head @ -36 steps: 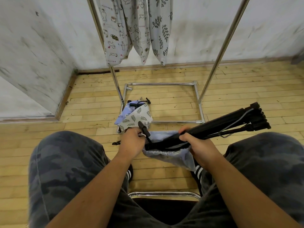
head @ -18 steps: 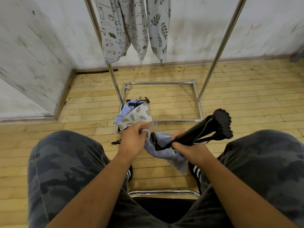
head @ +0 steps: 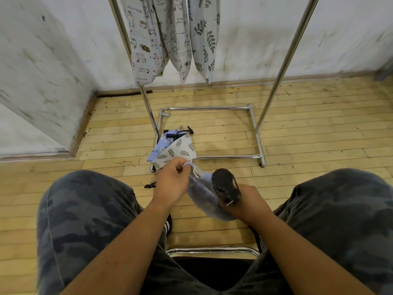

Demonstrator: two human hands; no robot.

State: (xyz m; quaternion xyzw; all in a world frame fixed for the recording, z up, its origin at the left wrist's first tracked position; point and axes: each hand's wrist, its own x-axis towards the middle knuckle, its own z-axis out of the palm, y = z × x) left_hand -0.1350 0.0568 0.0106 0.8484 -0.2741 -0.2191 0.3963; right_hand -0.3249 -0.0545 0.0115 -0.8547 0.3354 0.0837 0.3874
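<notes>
Pale-blue fabric pouch (head: 202, 194) sags soft and wrinkled between both hands, in front of the knees, its weave matte and slightly fuzzy. From its mouth juts the blunt end of a folded black stand (head: 223, 184), hard, dark and knobbed, with a thin wire loop beside it. Left hand (head: 172, 184) pinches the pouch's white cord (head: 196, 172), which is frayed into a small tassel just past its fingertips. Right hand (head: 248, 201) curls round the pouch's lower body and the stand inside, close beside the left hand. Beyond the left hand, leaf-print cloth bags (head: 176, 152) lie on pale wooden planks (head: 297, 128), against a shiny chrome rack (head: 257, 135).
</notes>
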